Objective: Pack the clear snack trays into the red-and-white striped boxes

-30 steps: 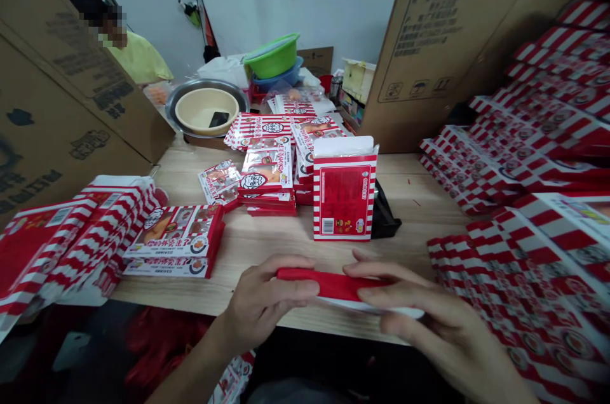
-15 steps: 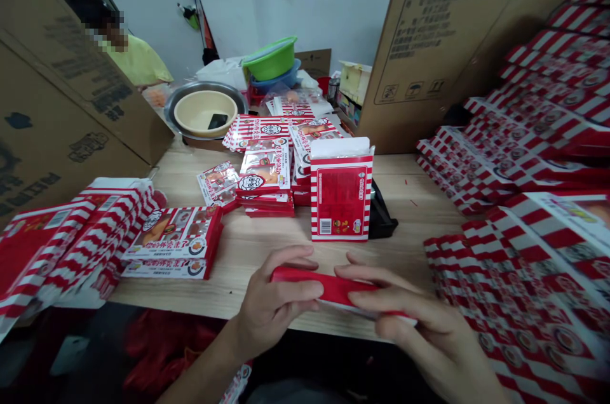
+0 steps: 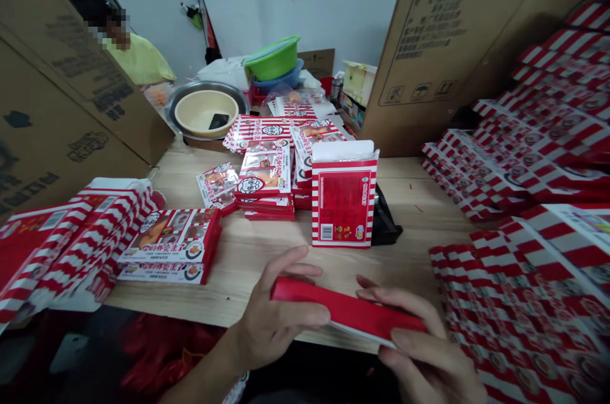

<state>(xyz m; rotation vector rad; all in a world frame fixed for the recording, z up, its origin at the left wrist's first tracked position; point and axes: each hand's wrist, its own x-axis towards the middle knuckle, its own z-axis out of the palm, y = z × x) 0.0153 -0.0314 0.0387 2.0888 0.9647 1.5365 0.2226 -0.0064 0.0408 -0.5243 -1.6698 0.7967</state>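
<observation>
Between my two hands is a flat red cardboard box (image 3: 350, 310), held on its side with a narrow red face up and a white edge below. My left hand (image 3: 281, 312) grips its left end, thumb along the near side and fingers behind. The right end sits in my right hand (image 3: 424, 334), fingers over the far edge and thumb in front. Just beyond them a red-and-white striped box (image 3: 344, 201) stands upright, its white top flap raised and clear plastic showing inside. A black object (image 3: 387, 220) is partly hidden behind it.
Two closed boxes (image 3: 169, 245) are stacked at left, beside a row of flattened striped cartons (image 3: 71, 232). More boxes (image 3: 264, 175) pile mid-table. Tall carton stacks (image 3: 534, 277) line the right. Basins (image 3: 206, 108) stand at the back; a person in yellow (image 3: 138, 58) is behind the left cardboard.
My right hand has slid toward the right end of the held box, uncovering more of its red face. The view has shifted slightly.
</observation>
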